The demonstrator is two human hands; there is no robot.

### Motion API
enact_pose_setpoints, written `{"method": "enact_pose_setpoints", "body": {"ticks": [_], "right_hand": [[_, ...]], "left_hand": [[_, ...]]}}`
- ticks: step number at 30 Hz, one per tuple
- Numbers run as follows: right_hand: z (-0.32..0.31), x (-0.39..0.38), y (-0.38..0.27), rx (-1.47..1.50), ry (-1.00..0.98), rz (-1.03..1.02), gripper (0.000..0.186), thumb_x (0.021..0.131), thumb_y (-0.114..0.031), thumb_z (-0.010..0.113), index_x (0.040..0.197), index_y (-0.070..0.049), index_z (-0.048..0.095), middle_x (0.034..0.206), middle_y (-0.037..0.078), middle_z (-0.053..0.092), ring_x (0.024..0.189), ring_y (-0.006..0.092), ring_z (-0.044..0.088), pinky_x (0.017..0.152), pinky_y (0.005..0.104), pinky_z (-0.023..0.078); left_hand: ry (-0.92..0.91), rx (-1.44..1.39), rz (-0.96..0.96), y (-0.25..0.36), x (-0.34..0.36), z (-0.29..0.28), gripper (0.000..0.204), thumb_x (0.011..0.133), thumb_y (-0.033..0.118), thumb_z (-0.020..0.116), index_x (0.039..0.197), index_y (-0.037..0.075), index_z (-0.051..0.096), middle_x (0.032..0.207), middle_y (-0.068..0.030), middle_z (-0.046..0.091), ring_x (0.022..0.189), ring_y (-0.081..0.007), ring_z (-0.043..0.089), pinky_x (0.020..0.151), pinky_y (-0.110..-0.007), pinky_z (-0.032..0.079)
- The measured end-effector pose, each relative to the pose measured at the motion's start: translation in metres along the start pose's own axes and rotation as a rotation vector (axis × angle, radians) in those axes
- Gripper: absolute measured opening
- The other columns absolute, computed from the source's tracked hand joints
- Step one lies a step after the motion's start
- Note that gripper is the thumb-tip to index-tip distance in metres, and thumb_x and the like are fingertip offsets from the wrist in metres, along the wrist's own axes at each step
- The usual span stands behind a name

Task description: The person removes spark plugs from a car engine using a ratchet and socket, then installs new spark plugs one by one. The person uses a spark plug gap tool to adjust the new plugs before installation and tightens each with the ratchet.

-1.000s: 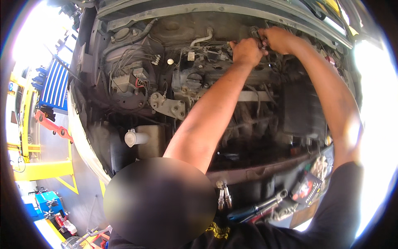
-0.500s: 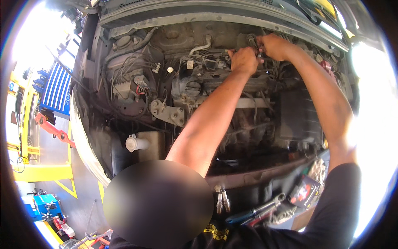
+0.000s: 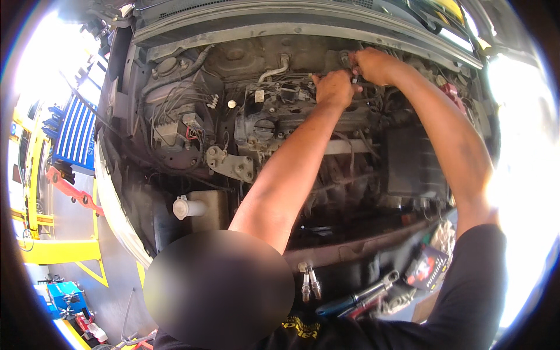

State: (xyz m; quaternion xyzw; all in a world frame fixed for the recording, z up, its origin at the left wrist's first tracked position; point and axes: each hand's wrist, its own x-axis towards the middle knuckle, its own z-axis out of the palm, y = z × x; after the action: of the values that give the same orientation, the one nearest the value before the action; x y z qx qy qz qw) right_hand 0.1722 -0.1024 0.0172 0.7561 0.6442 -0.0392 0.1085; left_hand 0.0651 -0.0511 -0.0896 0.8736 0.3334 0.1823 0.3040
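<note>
Both my arms reach over the open engine bay to the back of the engine (image 3: 294, 127). My left hand (image 3: 336, 88) is curled at the rear of the engine top, its fingers closed and mostly hidden under the hand. Just right of it and slightly farther back, my right hand (image 3: 374, 66) is bent inward with closed fingers. The two hands nearly meet around a small dark and metallic part, too small and covered to name. An oil filler cap (image 3: 265, 129) sits left of my left forearm.
Two spark plugs (image 3: 311, 284) lie on the dark front edge, beside a ratchet handle tool (image 3: 360, 296) and a printed box (image 3: 427, 268). A black rectangular cover (image 3: 413, 160) fills the bay's right side. A white-capped reservoir (image 3: 189, 207) stands front left. A blue cabinet (image 3: 76, 128) is outside, left.
The view has shifted a little, so the engine bay and arms appear slightly farther left. My hands stay together at the same spot on the engine, with barely any change of grip.
</note>
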Motion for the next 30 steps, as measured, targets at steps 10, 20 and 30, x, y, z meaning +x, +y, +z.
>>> {"method": "enact_pose_setpoints", "body": {"ticks": [10, 20, 30], "right_hand": [[-0.011, -0.009, -0.013, 0.04, -0.023, 0.084, 0.037, 0.091, -0.02, 0.064, 0.125, -0.006, 0.06, 0.121, 0.019, 0.065, 0.116, 0.0381, 0.06, 0.095, 0.0475, 0.049], [0.015, -0.001, 0.02, 0.111, 0.113, -0.113, 0.018, 0.086, -0.004, 0.063, 0.104, -0.002, 0.062, 0.108, 0.02, 0.066, 0.105, 0.037, 0.062, 0.085, 0.0452, 0.048], [0.005, 0.011, 0.008, -0.04, -0.002, 0.075, 0.019, 0.091, -0.014, 0.063, 0.103, 0.0, 0.062, 0.09, 0.018, 0.07, 0.088, 0.0356, 0.067, 0.076, 0.0444, 0.052]], "left_hand": [[0.04, 0.027, 0.046, -0.014, 0.006, 0.013, 0.025, 0.092, 0.028, 0.063, 0.108, 0.012, 0.071, 0.107, -0.0165, 0.071, 0.11, -0.0315, 0.064, 0.111, -0.055, 0.022], [0.1, 0.028, 0.067, -0.005, -0.001, 0.012, 0.026, 0.089, 0.031, 0.068, 0.11, 0.016, 0.072, 0.103, -0.0147, 0.072, 0.109, -0.0311, 0.064, 0.111, -0.057, 0.022], [0.108, -0.018, 0.051, 0.004, -0.008, 0.003, 0.037, 0.081, 0.04, 0.076, 0.108, 0.016, 0.072, 0.101, -0.0132, 0.072, 0.109, -0.0311, 0.064, 0.105, -0.059, 0.026]]}}
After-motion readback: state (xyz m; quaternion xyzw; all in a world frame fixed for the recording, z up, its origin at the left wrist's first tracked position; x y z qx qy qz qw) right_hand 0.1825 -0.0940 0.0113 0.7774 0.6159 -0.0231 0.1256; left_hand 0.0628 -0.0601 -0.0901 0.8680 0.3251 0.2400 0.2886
